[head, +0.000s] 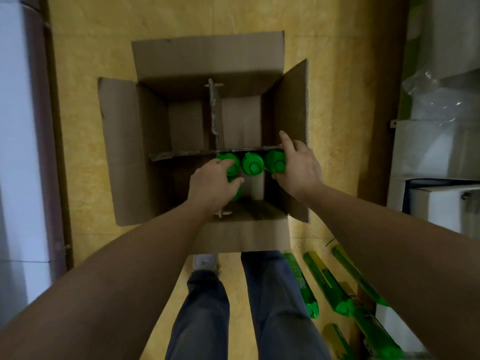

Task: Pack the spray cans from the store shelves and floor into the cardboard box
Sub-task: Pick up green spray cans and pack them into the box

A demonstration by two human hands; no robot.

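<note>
1. The cardboard box (119, 152) stood open on the yellow floor (78, 100) with its flaps folded outward. A cardboard divider (187, 153) crossed the inside and split it into compartments.
2. The left hand (211, 185) reached into the near right compartment. Its fingers (220, 163) and thumb were curled round the green cap of the left can (231, 156), grasping it. A further green cap (235, 194) showed partly beneath the palm; what it belonged to could not be told.
3. The middle can (252, 164) stood upright and untouched between the other two, in a row just beside the divider.
4. The right can (274, 160) stood upright at the right end of that row. The right hand (301, 168) grasped its cap, thumb on the near side and forefinger straight, reaching past the divider.
5. Several loose cans (301, 284) lay on their sides on the floor, near the person's right leg (272, 294) and outside the box.
6. White cartons (428, 152) were stacked at the far right.
</note>
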